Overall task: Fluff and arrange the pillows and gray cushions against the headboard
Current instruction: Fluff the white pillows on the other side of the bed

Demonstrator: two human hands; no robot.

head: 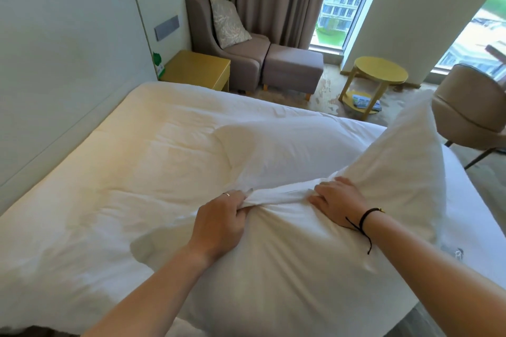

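Two hands work one white pillow (315, 241) lying on the bed (115, 178), close in front of me. My left hand (219, 223) has a closed grip on a bunch of the pillowcase; my right hand (338, 198) presses, fingers curled, into the same gathered edge. I judge this the fluffing step. The pillow's long axis runs from near me up to the right, its far corner raised. Next, shake it out, then carry it left toward the headboard (68, 63).
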